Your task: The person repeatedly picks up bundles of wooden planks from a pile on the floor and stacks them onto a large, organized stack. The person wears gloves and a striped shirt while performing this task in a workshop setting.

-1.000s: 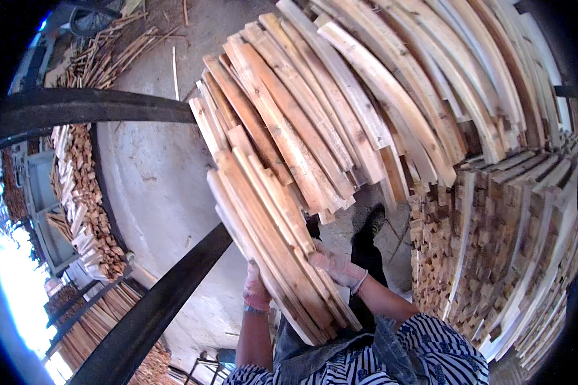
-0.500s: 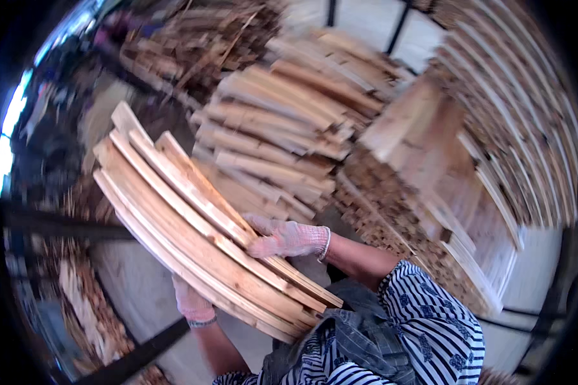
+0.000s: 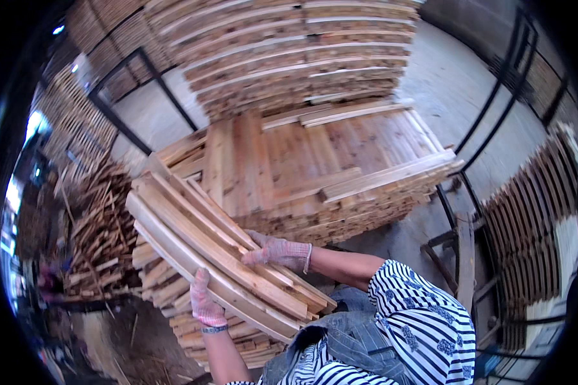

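Several long wooden boards (image 3: 221,256) lie bundled across both my arms, slanting from my waist up toward the far left. My left hand (image 3: 205,299), in a pale pinkish work glove, grips the bundle's near-left edge, its thumb up against the outermost board. On the opposite side my right hand (image 3: 278,251), gloved too, is closed over the boards' upper edge near the middle. The undersides of the boards and the fingers beneath them are hidden. Their near ends rest close to my grey apron (image 3: 340,343).
Ahead stands a low stack of boards (image 3: 315,154) with loose planks on top. A tall layered lumber stack (image 3: 295,58) rises behind it. Scrap wood (image 3: 99,237) is heaped at left, above more piled boards (image 3: 221,333). Black metal frames (image 3: 494,96) and stacked slats (image 3: 533,224) stand at right.
My view has swung to the right, so the low board stack now lies straight ahead. Both hands still hold the bundle; the left thumb now shows on its outer edge.
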`<action>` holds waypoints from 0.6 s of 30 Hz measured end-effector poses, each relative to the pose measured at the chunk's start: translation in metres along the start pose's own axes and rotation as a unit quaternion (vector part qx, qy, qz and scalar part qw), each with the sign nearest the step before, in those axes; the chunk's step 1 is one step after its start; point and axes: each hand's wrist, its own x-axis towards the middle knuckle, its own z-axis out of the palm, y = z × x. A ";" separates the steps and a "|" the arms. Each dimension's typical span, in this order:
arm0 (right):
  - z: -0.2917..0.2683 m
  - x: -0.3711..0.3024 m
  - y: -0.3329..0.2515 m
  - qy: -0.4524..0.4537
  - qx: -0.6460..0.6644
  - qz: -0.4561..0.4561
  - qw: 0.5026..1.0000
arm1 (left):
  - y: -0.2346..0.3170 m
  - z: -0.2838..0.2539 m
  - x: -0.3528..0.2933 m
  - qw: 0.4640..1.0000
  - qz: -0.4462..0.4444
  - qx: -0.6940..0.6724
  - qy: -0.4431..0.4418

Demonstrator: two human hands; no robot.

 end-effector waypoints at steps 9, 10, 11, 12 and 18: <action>-0.212 -0.093 -0.088 0.278 -0.214 -0.058 0.935 | -0.067 0.255 0.143 0.974 -0.122 0.096 -0.167; -0.241 -0.104 -0.102 0.286 -0.192 -0.024 0.939 | -0.084 0.286 0.161 0.969 -0.162 0.073 -0.174; -0.268 -0.112 -0.113 0.296 -0.178 -0.002 0.938 | -0.101 0.314 0.176 0.961 -0.180 0.032 -0.206; -0.294 -0.125 -0.121 0.304 -0.133 -0.001 0.943 | -0.118 0.339 0.188 0.953 -0.215 0.039 -0.209; -0.418 -0.150 -0.139 0.462 -0.277 0.075 0.839 | -0.216 0.446 0.240 0.930 -0.243 0.095 -0.257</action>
